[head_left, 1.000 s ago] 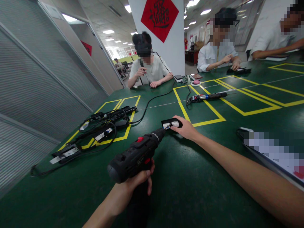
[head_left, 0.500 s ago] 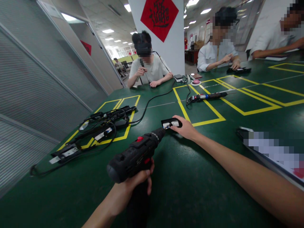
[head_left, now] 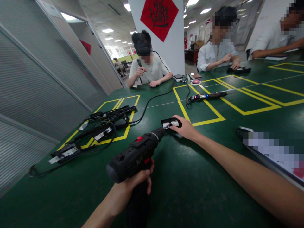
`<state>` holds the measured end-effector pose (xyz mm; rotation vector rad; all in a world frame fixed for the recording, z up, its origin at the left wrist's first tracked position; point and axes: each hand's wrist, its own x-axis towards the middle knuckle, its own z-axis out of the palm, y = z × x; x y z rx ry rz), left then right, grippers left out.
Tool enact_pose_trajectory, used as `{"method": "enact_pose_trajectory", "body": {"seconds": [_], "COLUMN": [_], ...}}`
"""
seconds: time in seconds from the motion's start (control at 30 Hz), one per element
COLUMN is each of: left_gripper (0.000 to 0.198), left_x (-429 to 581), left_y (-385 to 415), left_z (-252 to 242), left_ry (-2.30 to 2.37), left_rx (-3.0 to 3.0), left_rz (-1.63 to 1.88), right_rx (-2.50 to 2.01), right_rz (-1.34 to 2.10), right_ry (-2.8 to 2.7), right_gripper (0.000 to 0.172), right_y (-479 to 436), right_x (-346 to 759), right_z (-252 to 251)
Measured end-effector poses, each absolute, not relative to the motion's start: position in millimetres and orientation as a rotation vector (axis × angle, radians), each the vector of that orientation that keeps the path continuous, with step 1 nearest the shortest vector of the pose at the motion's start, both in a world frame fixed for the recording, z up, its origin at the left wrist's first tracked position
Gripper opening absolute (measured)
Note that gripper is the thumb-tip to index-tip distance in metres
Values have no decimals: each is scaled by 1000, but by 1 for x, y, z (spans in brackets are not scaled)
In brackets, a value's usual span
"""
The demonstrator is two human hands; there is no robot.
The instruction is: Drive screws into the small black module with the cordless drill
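Observation:
My left hand (head_left: 135,186) is wrapped round the grip of a black cordless drill (head_left: 133,155) with red switches. The drill's chuck points forward and right, its tip reaching the left end of a small black casing (head_left: 163,121) with white labels. Whether the bit touches the casing I cannot tell. My right hand (head_left: 184,126) grips the casing's right end between thumb and fingers, resting near the green table (head_left: 180,180). The casing's far side is partly hidden by my fingers.
Several black cabled devices (head_left: 104,128) lie inside yellow tape at the left. A pen-like electric screwdriver (head_left: 209,96) lies beyond my right hand. A pixelated sheet on a tray (head_left: 268,155) sits at the right. A person (head_left: 147,69) works opposite, others further right.

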<state>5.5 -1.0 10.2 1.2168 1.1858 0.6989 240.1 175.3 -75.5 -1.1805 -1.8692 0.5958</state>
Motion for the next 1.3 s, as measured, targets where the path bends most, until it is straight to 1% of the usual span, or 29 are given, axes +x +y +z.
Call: {"method": "enact_pose_trajectory", "body": {"seconds": [0.13,0.33,0.6,1.07,1.3], "left_gripper": [22,29,25,30,23], "left_x": [5,3,6,5,7], "left_y": [-1,-1,-1,0,0], "left_z": [8,3,9,6,10], "left_ry": [1192,1182,1179,1195,1162], "left_rx": [1195,1174,1202,1189,1210], "left_rz": [717,734,718,749,727], "right_rx": [-1181,-1165,-1189,-1176,-1191], "right_rz": [597,576,592,592,576], "right_ry": [-1877,-1876,-1875,-1893,-1878], "right_gripper": [43,44,44,42,44], "right_y": [176,177,176,176,176], "right_x": [240,240,241,241,240], "right_z": [-77,-79,-78,-76,-77]}}
